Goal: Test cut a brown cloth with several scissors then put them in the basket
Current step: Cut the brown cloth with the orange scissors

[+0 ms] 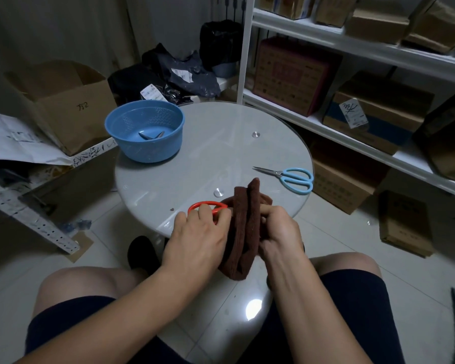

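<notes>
Now cloth (247, 222) axis approx near-far.

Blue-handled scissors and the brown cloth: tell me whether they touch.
Apart. The head view shows bare table between the blue-handled scissors and the brown cloth, which the right hand grips.

Head-worn camera looks steeply down, close over the round table (247, 143).

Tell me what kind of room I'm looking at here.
Probably a storeroom or parcel-packing room: white shelving holds cardboard boxes, an open carton stands at the left, and dark mailing bags with shipping labels are piled beyond the round glass table.
</notes>
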A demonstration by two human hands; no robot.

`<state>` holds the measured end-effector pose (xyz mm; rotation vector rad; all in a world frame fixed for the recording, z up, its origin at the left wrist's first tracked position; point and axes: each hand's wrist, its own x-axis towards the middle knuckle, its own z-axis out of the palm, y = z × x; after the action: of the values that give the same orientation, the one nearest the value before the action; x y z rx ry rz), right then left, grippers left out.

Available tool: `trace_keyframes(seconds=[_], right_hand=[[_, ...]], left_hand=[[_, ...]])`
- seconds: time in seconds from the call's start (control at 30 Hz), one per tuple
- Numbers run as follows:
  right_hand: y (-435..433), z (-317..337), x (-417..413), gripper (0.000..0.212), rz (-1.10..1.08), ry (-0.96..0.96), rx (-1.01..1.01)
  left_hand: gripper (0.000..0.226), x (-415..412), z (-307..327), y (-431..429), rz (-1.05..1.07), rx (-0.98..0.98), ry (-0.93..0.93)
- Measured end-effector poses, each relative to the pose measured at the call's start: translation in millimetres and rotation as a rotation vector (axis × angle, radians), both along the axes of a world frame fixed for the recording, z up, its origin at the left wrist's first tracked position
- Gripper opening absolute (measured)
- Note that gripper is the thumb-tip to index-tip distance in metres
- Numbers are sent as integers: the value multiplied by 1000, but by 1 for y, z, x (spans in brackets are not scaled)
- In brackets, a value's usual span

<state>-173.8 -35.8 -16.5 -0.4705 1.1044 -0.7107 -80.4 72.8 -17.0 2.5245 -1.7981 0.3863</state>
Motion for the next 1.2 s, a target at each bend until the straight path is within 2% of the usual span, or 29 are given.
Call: trace_keyframes(seconds=[0.03, 0.1, 0.17, 0.27, 0.3, 0.37, 0.47, 0.53, 0.63, 0.73, 0.83, 0.9, 0.97, 1.03, 1.13, 1.2], right_hand=[[-6, -1, -2, 34, -26, -1, 7], [-27, -4, -17, 28, -161, 9, -18], [-48, -6, -36, 21, -261, -103, -27], [-50, -14, -48, 20, -149, -339, 6], [-45, -17, -48, 18, -96, -408, 9], [-36, -22, -47, 18, -1, -521, 31], [-23, -15, -43, 32, 190, -612, 26], [-15, -9, -36, 30, 348, -549, -36], [-5, -1, -22, 43, 576, -474, -88], [-7, -3, -19, 40, 647, -406, -109], [-13, -9, -24, 24, 706, -391, -228], [-16, -12, -25, 33, 758, -357, -270], [-19, -16, -23, 57, 731, -295, -263], [-20, -18, -21, 60, 665, -247, -232], [-27, -14, -24, 27, 504, -244, -99], [-44, -14, -33, 11, 300, -257, 19]], left_hand=[[22, 4, 1, 1, -7, 18, -2], [18, 12, 2, 8, 27, 44, 103], [5, 23, 5, 12, 159, -52, 469], [23, 27, 10, 6, 195, -256, 1426], [22, 24, 14, 3, 174, -307, 1631], [20, 18, 15, 1, 132, -352, 1869], [19, 13, 12, 3, 115, -330, 2083], [22, 10, 11, 3, 101, -278, 2161], [25, 8, 8, 3, 108, -197, 2252], [29, 15, 6, 5, 103, -83, 2323], [30, 24, 5, 10, 84, 52, 2321], [27, 26, 4, 11, 86, 107, 2278], [23, 26, 3, 12, 82, 123, 2237], [22, 27, 3, 11, 58, 137, 2200], [28, 36, 6, 13, 7, 250, 2117], [29, 46, 6, 19, 11, 319, 2095]])
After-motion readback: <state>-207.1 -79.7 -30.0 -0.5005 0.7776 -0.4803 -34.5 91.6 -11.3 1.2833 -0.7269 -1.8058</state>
